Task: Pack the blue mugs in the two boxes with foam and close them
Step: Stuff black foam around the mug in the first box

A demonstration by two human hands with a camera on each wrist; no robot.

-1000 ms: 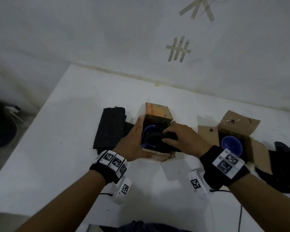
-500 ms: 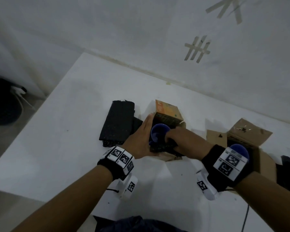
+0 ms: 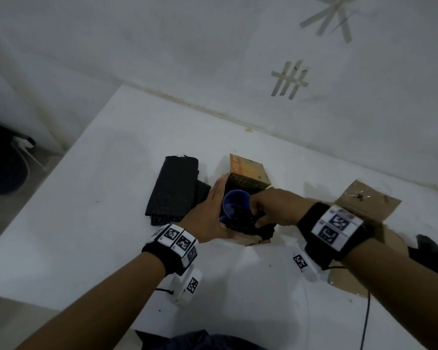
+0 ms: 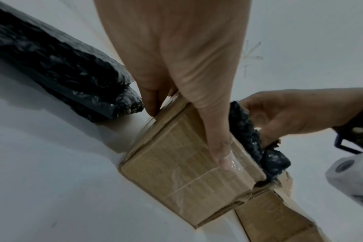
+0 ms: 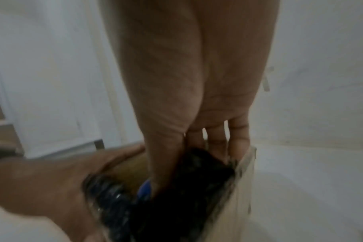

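A small cardboard box stands open mid-table with a blue mug upright inside. My left hand lies flat against the box's left side, fingers straight and thumb along the near face. My right hand pinches a black foam piece and holds it at the box's near rim, beside the mug. The left wrist view shows the foam piece sticking up over the box edge. In the blurred right wrist view, thumb and fingers squeeze the foam next to the mug.
A second open box sits on the right, its inside hidden by my right wrist. Black foam sheets are stacked left of the first box. More dark foam lies at the right edge. The wall runs close behind the table.
The foam piece lay across the mug's mouth; my right hand has drawn it to the near side of the box, so the mug's mouth shows. The left hand stays on the box.
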